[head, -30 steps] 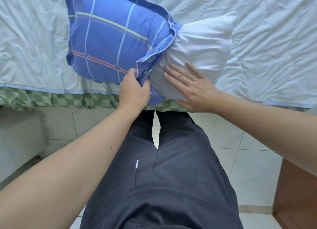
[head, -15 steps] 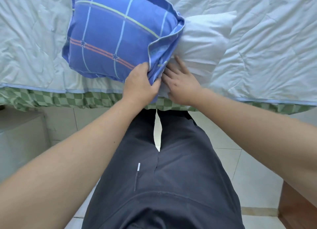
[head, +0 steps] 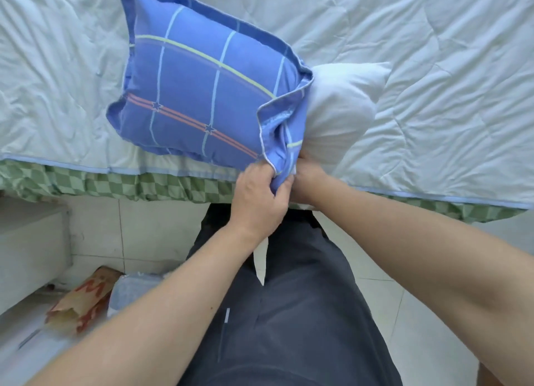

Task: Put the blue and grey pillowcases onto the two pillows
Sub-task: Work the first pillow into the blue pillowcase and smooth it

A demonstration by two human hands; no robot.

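A blue checked pillowcase (head: 202, 96) covers the left part of a white pillow (head: 341, 108) lying on the bed near its front edge. The pillow's right end sticks out bare from the case's open mouth. My left hand (head: 260, 194) grips the near corner of that open edge, fingers curled round the fabric. My right hand (head: 306, 177) is just to its right, pressed against the pillow's near end under the case edge; its fingers are mostly hidden by the fabric. No grey pillowcase or second pillow shows.
A pale quilt (head: 448, 82) covers the bed, with a green checked sheet (head: 115, 183) hanging at its front edge. On the tiled floor at lower left lie a brown paper bag (head: 83, 299) and a white cabinet (head: 29, 241).
The pillow has shifted right and nearer. My left hand kept its grip on the case edge and pulled it toward me. My right hand went from flat on the pillow to tucked under the case edge.
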